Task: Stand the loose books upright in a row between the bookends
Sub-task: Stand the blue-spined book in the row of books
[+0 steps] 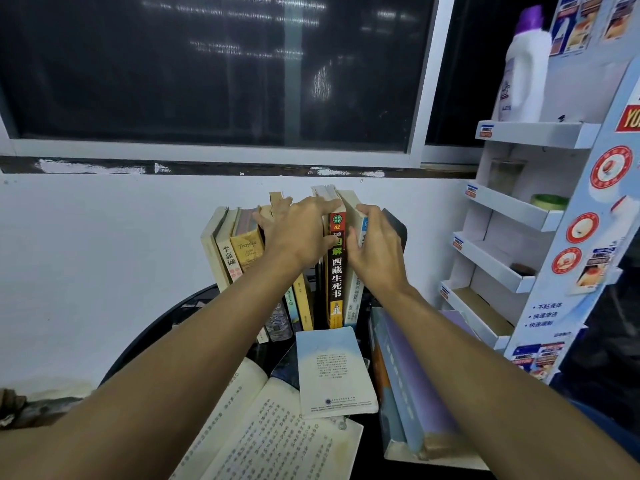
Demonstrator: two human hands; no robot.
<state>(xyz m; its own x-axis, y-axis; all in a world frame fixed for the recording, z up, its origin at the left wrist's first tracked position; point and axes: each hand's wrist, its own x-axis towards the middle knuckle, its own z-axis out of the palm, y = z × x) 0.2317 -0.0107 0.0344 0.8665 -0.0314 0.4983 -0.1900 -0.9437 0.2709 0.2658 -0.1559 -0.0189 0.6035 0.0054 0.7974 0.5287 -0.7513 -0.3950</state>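
Books stand upright in a row [242, 251] at the far edge of the table [166, 323], against the white wall below the window [207, 64]. I see the left hand [298, 233] laid palm-down across the tops of the middle books, fingers [322, 204] straight and slightly spread, reaching right to the top of the black book [336, 271]. The right hand [375, 251] is at the right end of the row and holds the white book [354, 296]: fingers curl over its top edge and the thumb lies on the spine side. The white book is just right of the black book and tilts slightly, its top leaning left. A dark bookend [398, 230] shows just behind the right hand, at the right end of the row. I cannot tell whether the white book touches it. I cannot see a bookend at the left end. Loose books lie on the near part of the table: an open book [277, 427] nearest, pages up; a blue book [332, 368] flat, just in front of the row; and a stack [405, 375] at near right under the right forearm. A rack [502, 209] stands at the right, with a bottle [523, 74] on its top shelf.
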